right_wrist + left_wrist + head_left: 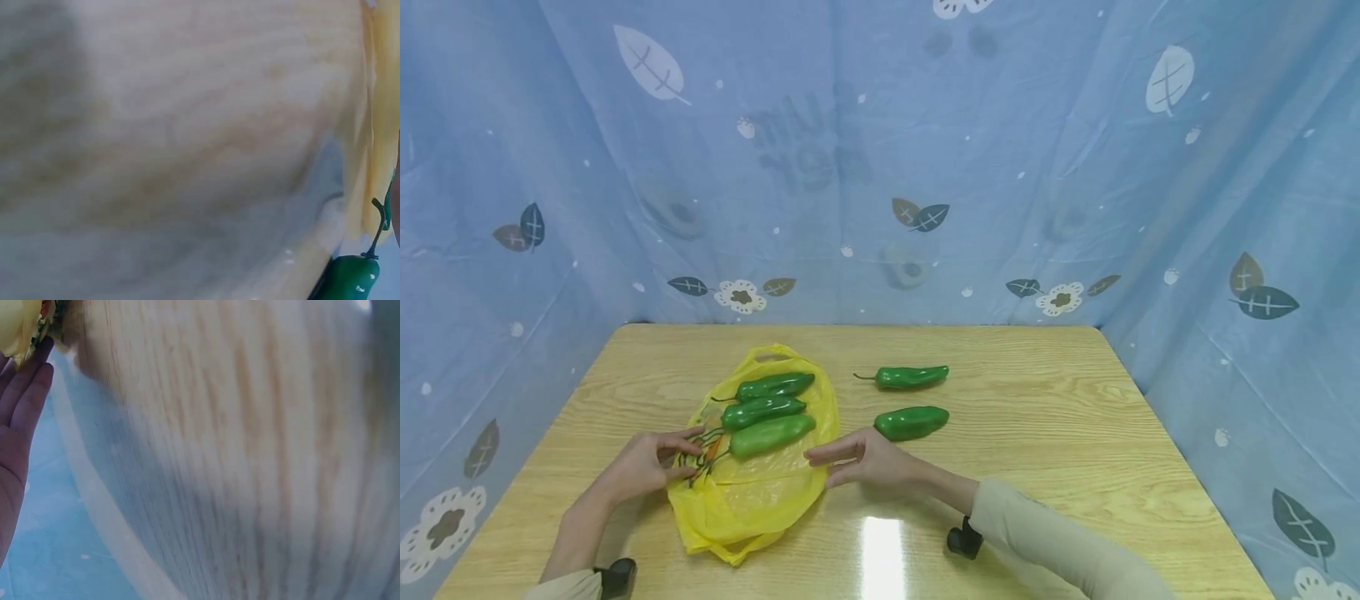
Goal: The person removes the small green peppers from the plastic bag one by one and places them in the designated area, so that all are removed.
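A yellow plastic bag (752,508) lies flattened on the table, with three green peppers (771,435) side by side on it, stems pointing left. By those stems is my left hand (640,462), thumb and fingers apart; the left wrist view shows its fingers (28,394) fairly straight at the yellow bag (15,328). Something orange (712,450) shows among the stems, too small to identify. My right hand (868,457) is at the bag's right edge with thumb and fingers apart; whether it touches the plastic I cannot tell.
Right of the bag, two more green peppers lie on the wooden table (1045,467): one farther back (913,377), one just behind my right hand (912,422). A blue patterned curtain (880,167) encloses the table's back and sides.
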`<state>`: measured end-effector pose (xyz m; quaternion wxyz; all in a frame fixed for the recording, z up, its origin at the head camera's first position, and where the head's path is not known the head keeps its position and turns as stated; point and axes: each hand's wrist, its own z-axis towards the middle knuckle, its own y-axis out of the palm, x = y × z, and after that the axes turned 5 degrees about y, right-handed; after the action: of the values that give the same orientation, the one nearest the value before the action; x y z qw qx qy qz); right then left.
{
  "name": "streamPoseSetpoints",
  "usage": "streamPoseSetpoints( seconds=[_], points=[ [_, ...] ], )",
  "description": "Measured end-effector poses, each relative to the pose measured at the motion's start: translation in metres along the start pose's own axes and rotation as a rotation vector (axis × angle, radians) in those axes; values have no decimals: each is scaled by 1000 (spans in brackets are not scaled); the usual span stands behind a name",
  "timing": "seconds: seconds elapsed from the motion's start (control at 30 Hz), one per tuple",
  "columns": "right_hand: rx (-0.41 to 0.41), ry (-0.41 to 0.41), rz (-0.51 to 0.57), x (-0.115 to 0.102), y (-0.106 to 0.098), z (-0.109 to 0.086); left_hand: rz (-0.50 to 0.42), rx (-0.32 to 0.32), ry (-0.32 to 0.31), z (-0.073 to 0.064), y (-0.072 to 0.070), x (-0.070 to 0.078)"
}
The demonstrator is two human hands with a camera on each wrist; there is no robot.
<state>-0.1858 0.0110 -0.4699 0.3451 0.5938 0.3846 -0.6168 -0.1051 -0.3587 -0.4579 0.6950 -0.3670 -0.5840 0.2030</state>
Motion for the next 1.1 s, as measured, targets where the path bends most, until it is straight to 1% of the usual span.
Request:
streamPoseSetpoints(
  seconds=[0.1, 0.17, 0.37, 0.6, 0.73, 0.8, 1.0, 1.1],
  points=[
    [-20, -14, -25, -4, -3, 7, 12, 7, -11, 0, 0, -2],
    [-34, -16, -23, -7, -6, 11, 23, 10, -12, 0, -1, -4],
    [-72, -34, -26, -12, -16, 26, 35, 8, -1, 0, 0, -8],
    [-78, -44, -113, -19, -23, 45, 18, -1, -3, -2, 1, -6],
    [-87, -29, -158, -21, -27, 56, 19, 5, -15, -1, 2, -5],
    [-81, -15, -181, -20, -30, 62, 19, 5, -8, -1, 2, -4],
    [-69, -13, -194, -21, -39, 81, 9, 11, 1, 0, 2, -1],
    [-71, 5, -216, -21, -42, 89, 5, 10, 0, 0, 2, -2]
  ],
)
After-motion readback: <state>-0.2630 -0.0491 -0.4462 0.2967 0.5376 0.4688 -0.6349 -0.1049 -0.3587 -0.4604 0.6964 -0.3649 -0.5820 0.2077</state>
